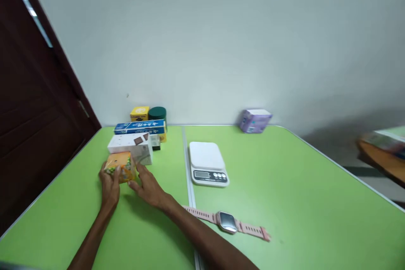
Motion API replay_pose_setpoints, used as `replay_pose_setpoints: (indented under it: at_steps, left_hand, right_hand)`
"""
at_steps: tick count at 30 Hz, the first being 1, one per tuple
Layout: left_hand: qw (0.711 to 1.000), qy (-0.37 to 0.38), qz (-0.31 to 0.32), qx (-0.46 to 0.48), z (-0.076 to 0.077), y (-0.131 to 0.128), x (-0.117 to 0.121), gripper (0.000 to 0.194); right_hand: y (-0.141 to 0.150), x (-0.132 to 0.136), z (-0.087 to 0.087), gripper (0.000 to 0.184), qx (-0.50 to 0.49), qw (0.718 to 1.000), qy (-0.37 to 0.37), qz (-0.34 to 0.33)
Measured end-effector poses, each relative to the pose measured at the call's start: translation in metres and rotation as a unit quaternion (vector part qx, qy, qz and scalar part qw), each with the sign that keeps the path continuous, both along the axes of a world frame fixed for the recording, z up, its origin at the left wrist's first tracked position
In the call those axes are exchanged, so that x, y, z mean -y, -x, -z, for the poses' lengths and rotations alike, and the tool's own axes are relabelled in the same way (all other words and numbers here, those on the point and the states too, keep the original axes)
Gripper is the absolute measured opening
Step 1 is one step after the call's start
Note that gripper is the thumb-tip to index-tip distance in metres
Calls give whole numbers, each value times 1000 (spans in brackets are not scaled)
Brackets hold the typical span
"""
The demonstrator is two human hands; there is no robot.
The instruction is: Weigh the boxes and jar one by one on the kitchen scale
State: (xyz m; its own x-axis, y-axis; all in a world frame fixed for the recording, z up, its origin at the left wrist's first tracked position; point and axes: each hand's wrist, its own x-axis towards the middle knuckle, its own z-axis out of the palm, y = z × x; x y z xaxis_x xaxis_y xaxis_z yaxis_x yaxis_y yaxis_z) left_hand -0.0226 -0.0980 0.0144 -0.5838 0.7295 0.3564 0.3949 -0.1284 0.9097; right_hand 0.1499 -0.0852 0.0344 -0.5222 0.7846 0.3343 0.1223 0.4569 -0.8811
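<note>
An orange and green patterned box [119, 165] stands on the green table [284, 202] at the left. My left hand [109, 186] grips its left side with fingers curled against it. My right hand [146, 185] presses its right side, fingers together. Right behind the box lies a white carton [131, 147], and behind that a long blue box [141, 127].
A white kitchen scale [207, 163] sits mid-table. A pink smartwatch [228, 222] lies flat in front of it. A yellow box [139, 113] and a dark green tin [157, 113] stand by the wall, a purple pack [255, 120] farther right. A dark door [34, 105] is at left.
</note>
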Motion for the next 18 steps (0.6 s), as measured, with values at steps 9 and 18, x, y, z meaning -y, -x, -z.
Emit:
replay_pose_setpoints:
  at_steps: [9,18]
  left_hand:
    - [946,-143,58,-284,-62,-106,9,88]
    - [868,18,457,-193,-62,-352,-70,86]
  right_hand:
    - [-257,-24,-3,37,-108,897,-41,426]
    - [-406,-108,63,65,-107,752,11,650]
